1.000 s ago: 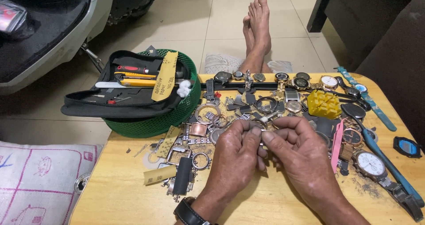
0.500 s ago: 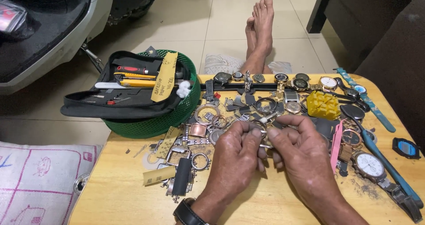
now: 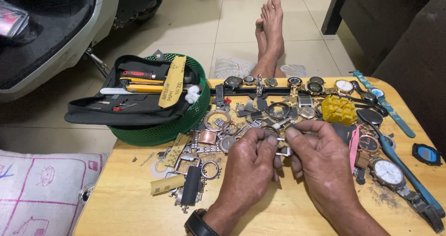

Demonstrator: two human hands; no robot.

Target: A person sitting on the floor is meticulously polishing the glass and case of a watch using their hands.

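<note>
Metal watch part (image 3: 282,145), small and silvery, is pinched between fingertips of left hand (image 3: 251,164) and right hand (image 3: 320,164) above the wooden table (image 3: 125,203). Step looks like fitting; next needs steady, fine alignment.

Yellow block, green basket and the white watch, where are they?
Yellow block (image 3: 339,109), head view, middle of its top.
Green basket (image 3: 183,122), head view, front wall.
White watch (image 3: 388,172), head view, dial.

Two bare hands, the left hand (image 3: 248,164) and the right hand (image 3: 320,164), are shown; a dark wristwatch (image 3: 197,222) is worn on the left wrist, and the feet (image 3: 272,32) are unshod.
</note>
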